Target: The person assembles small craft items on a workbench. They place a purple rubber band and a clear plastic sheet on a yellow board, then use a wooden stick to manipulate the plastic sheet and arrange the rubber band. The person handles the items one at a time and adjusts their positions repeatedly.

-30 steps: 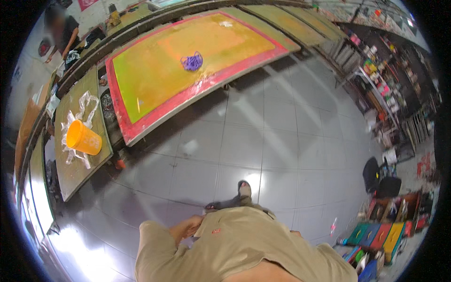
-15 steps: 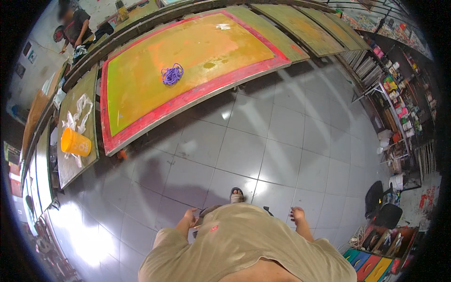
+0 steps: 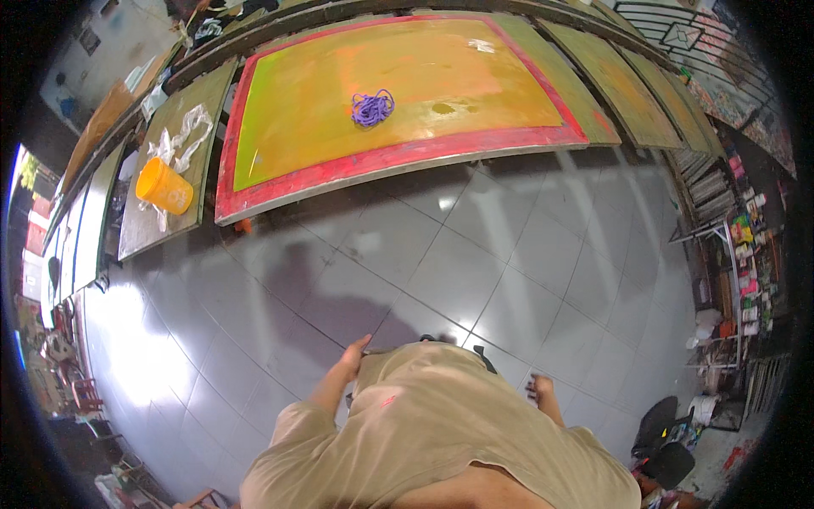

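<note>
View turns left | my left hand (image 3: pixel 349 357) farther forward, grip unclear | my right hand (image 3: pixel 543 388) loosely parted, empty | purple cord (image 3: pixel 373 109) on red-bordered panel (image 3: pixel 390 159) now straighter ahead of both, well apart, untouched

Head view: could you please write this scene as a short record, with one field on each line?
Left hand: beside the tan shirt; cannot tell whether it holds anything
Right hand: apart from the shirt, nothing seen in it
Large panel: yellow, with red border
On panel: bundled purple cord
Board at left: bears an orange container and whitish plastic
Floor: grey tiles
Lower right: black chair
</note>
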### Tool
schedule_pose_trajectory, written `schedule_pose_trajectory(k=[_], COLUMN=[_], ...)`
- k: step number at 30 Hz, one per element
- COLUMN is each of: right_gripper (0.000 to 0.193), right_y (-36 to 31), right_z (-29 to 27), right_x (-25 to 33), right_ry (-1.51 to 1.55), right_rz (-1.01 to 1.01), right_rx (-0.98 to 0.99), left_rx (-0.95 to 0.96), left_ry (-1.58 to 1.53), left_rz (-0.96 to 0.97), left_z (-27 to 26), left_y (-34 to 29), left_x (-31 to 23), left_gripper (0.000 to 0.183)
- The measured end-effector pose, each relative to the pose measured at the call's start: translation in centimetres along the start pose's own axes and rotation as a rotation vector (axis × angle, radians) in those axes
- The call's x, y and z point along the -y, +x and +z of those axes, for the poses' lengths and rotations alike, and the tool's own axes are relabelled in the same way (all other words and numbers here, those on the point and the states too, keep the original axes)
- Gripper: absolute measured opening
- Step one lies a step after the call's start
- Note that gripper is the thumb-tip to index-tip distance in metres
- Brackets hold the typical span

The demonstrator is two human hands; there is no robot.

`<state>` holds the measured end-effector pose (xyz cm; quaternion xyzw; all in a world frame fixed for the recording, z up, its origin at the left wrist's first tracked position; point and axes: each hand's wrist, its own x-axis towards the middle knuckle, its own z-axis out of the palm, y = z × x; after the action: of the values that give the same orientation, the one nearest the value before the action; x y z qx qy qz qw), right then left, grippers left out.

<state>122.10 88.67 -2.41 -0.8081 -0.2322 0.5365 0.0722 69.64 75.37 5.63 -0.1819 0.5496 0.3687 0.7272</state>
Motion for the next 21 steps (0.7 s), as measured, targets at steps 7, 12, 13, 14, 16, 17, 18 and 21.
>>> schedule_pose_trajectory(k=[7,12,13,14,16,17,18,21], right_gripper=[0.04,0.035,0.037,0.04,0.034,0.032,0.029,0.03], right_y=[-7.6,-28.7,-31.2,-32.8,-33.5,-33.8,-33.9,-32.9], right_z=[8.7,17.3,19.0,21.1,26.5,28.3,30.1,33.3], right_x=[28.1,46.0,48.7,51.1,54.2,55.0,55.8,57.2], right_ry=[-0.001,-0.184,-0.363,-0.542,-0.507,-0.567,-0.625,-0.871], right_rz=[-1.089,-1.66,-1.794,-1.922,-2.272,-2.274,-2.27,-2.286], right_rx=[0.199,0.568,0.494,0.413,0.219,0.215,0.214,0.227], left_rx=[-0.559,-0.754,-0.644,-0.533,-0.64,-0.683,-0.665,-0.592], left_ry=[0.61,0.531,0.408,0.286,0.53,0.655,0.655,0.637], left_rz=[0.419,1.089,1.199,1.306,1.55,1.673,1.725,1.849], left_z=[-2.5,2.2,3.5,5.3,8.7,10.2,11.5,14.3], left_y=[-3.1,-9.1,-10.3,-11.8,-15.3,-16.7,-17.5,-18.1], left_x=[-3.5,-11.7,-13.5,-15.3,-19.0,-20.8,-22.1,-26.3], left_gripper=[0.033,0.03,0.029,0.03,0.029,0.028,0.027,0.024])
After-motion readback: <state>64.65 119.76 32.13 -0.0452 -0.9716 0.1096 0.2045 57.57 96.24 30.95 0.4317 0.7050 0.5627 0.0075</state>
